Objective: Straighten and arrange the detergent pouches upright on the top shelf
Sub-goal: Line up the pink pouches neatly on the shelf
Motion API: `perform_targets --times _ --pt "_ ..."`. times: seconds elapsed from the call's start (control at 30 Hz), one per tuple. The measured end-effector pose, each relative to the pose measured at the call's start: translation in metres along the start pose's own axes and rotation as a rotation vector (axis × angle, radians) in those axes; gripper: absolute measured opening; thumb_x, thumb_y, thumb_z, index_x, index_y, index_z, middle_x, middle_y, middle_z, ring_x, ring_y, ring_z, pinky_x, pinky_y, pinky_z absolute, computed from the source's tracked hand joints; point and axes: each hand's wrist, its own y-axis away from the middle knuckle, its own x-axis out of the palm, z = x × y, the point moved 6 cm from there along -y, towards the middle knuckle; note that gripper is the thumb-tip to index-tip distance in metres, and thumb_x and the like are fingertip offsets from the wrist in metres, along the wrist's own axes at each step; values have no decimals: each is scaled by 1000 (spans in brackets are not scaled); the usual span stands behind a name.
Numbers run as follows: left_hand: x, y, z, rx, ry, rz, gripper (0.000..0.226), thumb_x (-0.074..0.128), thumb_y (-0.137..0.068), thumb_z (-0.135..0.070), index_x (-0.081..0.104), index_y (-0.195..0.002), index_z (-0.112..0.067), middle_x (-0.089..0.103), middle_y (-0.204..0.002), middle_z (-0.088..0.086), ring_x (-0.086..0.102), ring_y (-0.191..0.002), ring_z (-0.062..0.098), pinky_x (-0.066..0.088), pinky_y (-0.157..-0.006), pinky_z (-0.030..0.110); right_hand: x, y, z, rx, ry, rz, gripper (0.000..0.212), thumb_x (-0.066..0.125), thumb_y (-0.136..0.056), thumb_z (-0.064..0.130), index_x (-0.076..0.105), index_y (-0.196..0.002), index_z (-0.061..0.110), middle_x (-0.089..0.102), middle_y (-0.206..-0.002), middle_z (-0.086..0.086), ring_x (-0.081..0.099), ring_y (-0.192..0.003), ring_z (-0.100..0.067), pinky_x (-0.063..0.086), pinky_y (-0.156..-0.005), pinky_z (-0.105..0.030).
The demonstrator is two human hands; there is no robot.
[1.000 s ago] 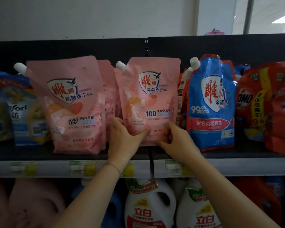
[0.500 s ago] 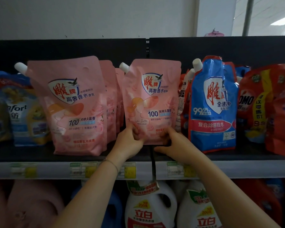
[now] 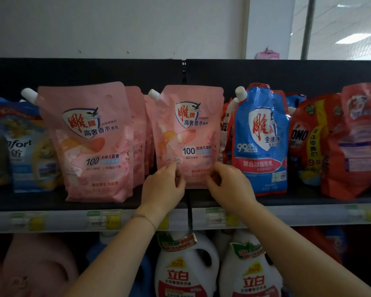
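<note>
A pink detergent pouch (image 3: pixel 191 133) with a white spout stands upright at the middle of the top shelf (image 3: pixel 116 203), set back from the front edge. My left hand (image 3: pixel 163 185) holds its lower left corner and my right hand (image 3: pixel 227 185) holds its lower right corner, fingers curled on its bottom edge. A larger-looking pink pouch (image 3: pixel 90 142) stands nearer the front on the left, with more pink pouches (image 3: pixel 139 133) lined up behind it. To the right stands a blue pouch (image 3: pixel 261 140).
Red pouches (image 3: pixel 313 142) lean at the far right, and a blue-and-yellow softener pouch (image 3: pixel 24 146) sits at the far left. White detergent jugs (image 3: pixel 184 269) fill the shelf below. Price labels run along the shelf's front rail (image 3: pixel 287 217).
The middle pink pouch has gone back on the shelf and now stands straighter. Both hands slid down to its bottom corners.
</note>
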Motion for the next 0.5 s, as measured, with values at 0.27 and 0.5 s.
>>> perform_targets --times 0.27,0.5 --pt "22 -8 -48 78 260 260 9 60 -88 -29 56 -86 -21 56 -82 -8 57 -79 13 53 -75 39 -37 -11 -24 115 319 -1 32 53 -91 53 53 -79 22 49 -67 9 49 -59 -9 31 -49 -23" --pt "41 -16 -72 50 357 309 10 62 -87 -30 56 -90 -23 58 -84 -9 55 -78 8 53 -75 33 -68 -5 -83 328 410 -67 38 50 -91 50 59 -92 13 64 -90 -6 62 -85 -29 47 -65 -34"
